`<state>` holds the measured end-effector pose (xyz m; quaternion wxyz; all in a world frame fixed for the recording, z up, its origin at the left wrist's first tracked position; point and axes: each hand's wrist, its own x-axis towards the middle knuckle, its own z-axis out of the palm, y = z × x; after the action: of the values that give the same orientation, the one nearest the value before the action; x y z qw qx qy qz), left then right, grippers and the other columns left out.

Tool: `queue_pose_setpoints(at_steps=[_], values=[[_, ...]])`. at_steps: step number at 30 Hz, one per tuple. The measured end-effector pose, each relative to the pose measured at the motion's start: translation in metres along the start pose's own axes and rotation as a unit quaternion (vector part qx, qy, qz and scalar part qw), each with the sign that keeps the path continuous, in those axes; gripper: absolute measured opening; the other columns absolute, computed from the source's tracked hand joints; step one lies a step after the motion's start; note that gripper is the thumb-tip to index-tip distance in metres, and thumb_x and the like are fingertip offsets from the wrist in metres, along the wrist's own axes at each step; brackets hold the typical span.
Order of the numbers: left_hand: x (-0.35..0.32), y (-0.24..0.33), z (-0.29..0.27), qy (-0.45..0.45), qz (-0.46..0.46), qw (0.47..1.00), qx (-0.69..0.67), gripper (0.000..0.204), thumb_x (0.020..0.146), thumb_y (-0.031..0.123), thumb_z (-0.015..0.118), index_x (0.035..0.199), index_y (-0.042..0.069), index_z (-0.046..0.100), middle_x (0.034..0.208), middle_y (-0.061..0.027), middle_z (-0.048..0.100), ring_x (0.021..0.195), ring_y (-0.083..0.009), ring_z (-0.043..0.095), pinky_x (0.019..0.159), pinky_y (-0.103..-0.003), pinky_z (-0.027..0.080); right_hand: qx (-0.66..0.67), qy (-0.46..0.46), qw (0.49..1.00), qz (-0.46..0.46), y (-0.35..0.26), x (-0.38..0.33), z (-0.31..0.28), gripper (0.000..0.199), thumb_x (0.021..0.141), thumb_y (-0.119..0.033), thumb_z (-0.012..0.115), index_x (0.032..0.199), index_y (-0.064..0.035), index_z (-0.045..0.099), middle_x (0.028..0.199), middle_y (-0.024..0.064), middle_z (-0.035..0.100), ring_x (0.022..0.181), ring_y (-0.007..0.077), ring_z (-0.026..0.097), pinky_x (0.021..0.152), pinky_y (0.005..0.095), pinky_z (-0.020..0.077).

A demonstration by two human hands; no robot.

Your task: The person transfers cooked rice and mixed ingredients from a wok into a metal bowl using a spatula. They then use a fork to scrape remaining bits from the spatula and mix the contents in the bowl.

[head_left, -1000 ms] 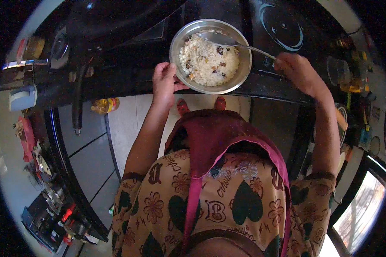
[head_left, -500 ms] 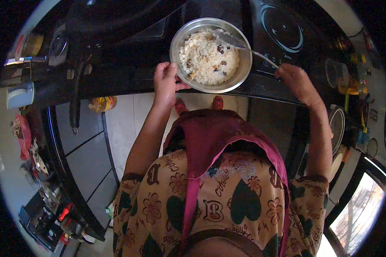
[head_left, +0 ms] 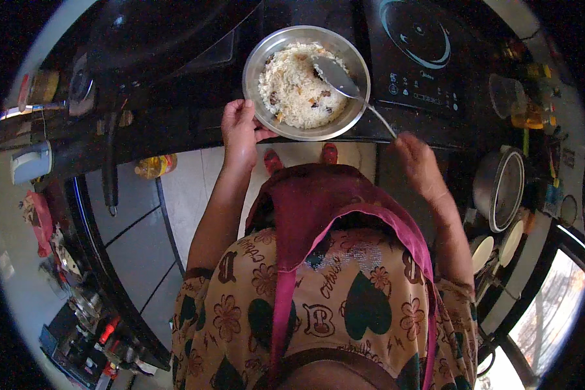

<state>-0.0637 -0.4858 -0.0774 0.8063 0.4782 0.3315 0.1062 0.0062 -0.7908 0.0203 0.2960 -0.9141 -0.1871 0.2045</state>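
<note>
A round steel bowl (head_left: 305, 134) sits at the front edge of the black counter, holding white rice (head_left: 289, 91) with dark and orange-brown bits mixed through it. My left hand (head_left: 241, 133) grips the bowl's near left side, thumb on the rim and fingers beneath. In my right hand (head_left: 418, 162), closed round the end of its handle, is a large metal spoon (head_left: 335, 77). The spoon slants over the bowl's right rim, its head resting on the rice with the rounded back facing up. My right fingers are slightly blurred.
Right of the bowl lies a black induction cooktop (head_left: 415, 39). A large dark pan (head_left: 156, 39) fills the upper left, near a long black handle (head_left: 112, 162). A bottle of yellow oil (head_left: 156, 166) stands low on the left. A metal pot (head_left: 498, 188) is at far right.
My right hand has moved left and closer to me, bringing the spoon's head toward the middle of the rice. The bowl and my left hand sit slightly further left in view.
</note>
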Motion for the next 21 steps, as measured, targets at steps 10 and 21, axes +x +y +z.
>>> queue_pose_setpoints(at_steps=[10,21], values=[[-0.013,0.003,0.006,0.009,-0.039,0.999,-0.027,0.029,0.095,0.026,0.048,0.112,0.003,0.042,0.104,-0.0151,0.059,0.088,-0.026,0.064,0.063,-0.041,0.058,0.04,0.025,0.992,0.114,-0.025,-0.015,0.029,0.023,0.096,-0.02,0.045,0.093,-0.0021,0.059,0.082,0.0192,0.062,0.075,0.0332,0.061,0.068,0.0375,0.0473],[-0.014,0.006,0.001,-0.014,-0.034,0.998,-0.058,0.026,0.095,0.024,0.047,0.108,0.002,0.04,0.092,-0.0142,0.056,0.077,-0.0239,0.062,0.06,-0.04,0.059,-0.136,0.03,0.99,-0.035,-0.053,0.045,-0.016,0.021,0.093,-0.017,0.048,0.09,0.0003,0.057,0.078,0.0201,0.06,0.075,0.0348,0.06,0.067,0.0379,0.0462]])
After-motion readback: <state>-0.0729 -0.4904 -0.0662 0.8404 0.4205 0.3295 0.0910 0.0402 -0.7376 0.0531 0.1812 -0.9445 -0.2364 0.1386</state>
